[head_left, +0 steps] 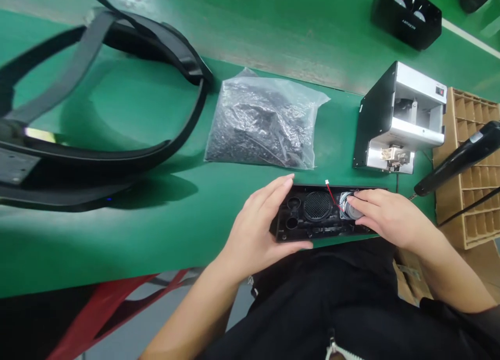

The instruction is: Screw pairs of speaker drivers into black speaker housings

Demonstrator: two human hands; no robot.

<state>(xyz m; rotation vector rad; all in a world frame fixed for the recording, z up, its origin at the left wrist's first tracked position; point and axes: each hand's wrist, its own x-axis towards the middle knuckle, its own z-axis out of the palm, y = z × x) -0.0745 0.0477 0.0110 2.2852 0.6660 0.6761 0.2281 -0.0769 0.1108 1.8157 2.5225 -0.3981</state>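
A long black plastic speaker housing point(312, 214) lies at the near edge of the green table point(156, 230). My left hand point(260, 230) grips its left end, thumb under the near edge and fingers over the far edge. My right hand point(385, 216) presses a small round silver speaker unit point(349, 206) into the right part of the housing, fingers closed on it. A red wire point(332, 194) with a white plug runs up from the speaker. A round mesh grille point(317, 205) sits in the housing's middle.
A clear bag of small black parts point(265, 123) lies behind the housing. A silver and black machine point(400, 120) stands at right, next to a cardboard divider tray point(474, 167) and a black handheld tool point(457, 159). A large black strap frame point(97, 115) fills the left.
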